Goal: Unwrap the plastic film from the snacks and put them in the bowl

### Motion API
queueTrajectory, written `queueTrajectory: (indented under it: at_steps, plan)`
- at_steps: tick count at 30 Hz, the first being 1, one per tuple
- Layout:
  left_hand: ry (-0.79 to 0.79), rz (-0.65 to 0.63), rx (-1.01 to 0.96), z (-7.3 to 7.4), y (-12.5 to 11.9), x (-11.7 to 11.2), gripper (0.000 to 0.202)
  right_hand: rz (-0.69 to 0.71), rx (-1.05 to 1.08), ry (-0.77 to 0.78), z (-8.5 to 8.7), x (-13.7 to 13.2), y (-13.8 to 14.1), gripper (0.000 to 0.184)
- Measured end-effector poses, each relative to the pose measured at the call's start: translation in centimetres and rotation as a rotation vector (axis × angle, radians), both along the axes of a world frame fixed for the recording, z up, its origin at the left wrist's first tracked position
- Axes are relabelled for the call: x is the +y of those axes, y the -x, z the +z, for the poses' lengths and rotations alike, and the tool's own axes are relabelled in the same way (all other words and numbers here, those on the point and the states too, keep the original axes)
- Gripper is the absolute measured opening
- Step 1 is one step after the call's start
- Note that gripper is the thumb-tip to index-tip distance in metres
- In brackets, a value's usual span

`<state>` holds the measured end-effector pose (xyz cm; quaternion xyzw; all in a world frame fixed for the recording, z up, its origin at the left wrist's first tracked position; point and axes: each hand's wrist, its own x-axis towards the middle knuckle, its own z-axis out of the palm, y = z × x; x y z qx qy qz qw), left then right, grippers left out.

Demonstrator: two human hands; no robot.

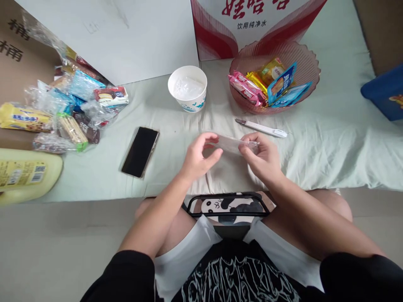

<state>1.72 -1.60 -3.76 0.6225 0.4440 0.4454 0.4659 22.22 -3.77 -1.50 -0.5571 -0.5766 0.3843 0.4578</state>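
Observation:
A small clear plastic bag point(231, 144) stretches between my two hands above the cloth. My right hand point(262, 157) pinches its right end between thumb and fingers. At the other end, my left hand point(201, 157) has its thumb and fingers apart, with the fingertips at the bag's left edge; whether they touch it is hard to see. Just beyond my right hand lies a white utility knife point(262, 127) with its dark tip pointing left. A white paper cup point(188, 102) stands behind my left hand, with crumpled clear plastic point(188, 87) inside.
A pink ribbed bowl point(310, 67) of wrapped snacks stands at the back right. A phone point(140, 152) lies left of my hands. Packaged snacks point(72, 111) are heaped farther left, near a yellow jug point(28, 174). Large boxes point(151, 37) line the back; a blue object point(384, 94) is at right.

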Motion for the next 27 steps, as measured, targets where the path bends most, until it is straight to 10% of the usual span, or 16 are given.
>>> queueTrajectory:
  at_steps: [4,13,18,23,27]
  plan:
    - [0.171,-0.215,-0.187,-0.1,-1.3,-0.9,0.072,0.220,0.016,-0.152,0.0,-1.1,0.9,0.005]
    - [0.159,-0.106,-0.137,1.2,-0.6,-0.7,0.035,0.092,0.041,-0.138,-1.9,-0.8,0.8,0.053]
    - [0.113,-0.125,-0.092,1.4,-0.4,-0.6,0.041,0.167,0.071,-0.018,-1.0,-1.0,0.9,0.026]
    - [0.088,0.145,-0.207,1.9,1.0,0.9,0.029,-0.030,-0.373,-0.254,4.5,5.6,3.7,0.022]
    - [0.095,0.187,-0.200,2.9,2.3,1.3,0.018,0.159,-0.896,-0.204,8.2,14.7,10.2,0.004]
